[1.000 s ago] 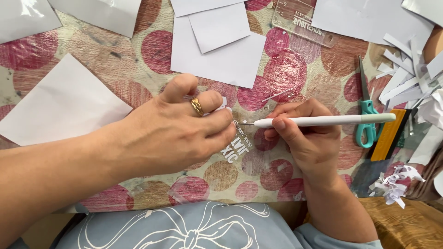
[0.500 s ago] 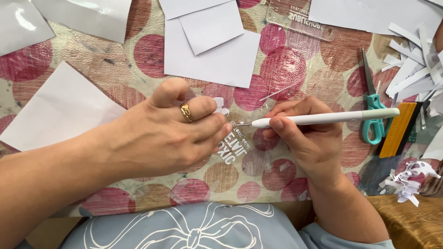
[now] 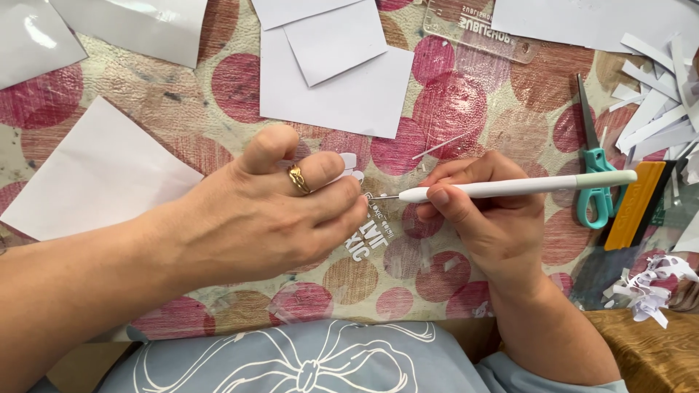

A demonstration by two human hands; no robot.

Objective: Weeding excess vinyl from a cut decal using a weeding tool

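Hands barely shifted; right hand (image 3: pixel 488 225) grips white tool (image 3: pixel 510 188), horiz., tip left.

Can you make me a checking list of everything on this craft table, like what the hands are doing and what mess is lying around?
Surface: table cover with pink and brown circles, clear plastic sheet over the middle.
Job's things: thin white pen-shaped tool with a metal tip; small white paper piece under the left fingers.
Clutter: white square paper sheets, white paper strips, teal-handled scissors, orange flat scraper, clear plastic ruler, curly white paper scraps.
Grippers: left hand, gold ring on, presses the paper piece; right hand grips the tool, tip at the piece.
Cables: nothing seen.
Surroundings: light blue shirt with a white bow drawing.
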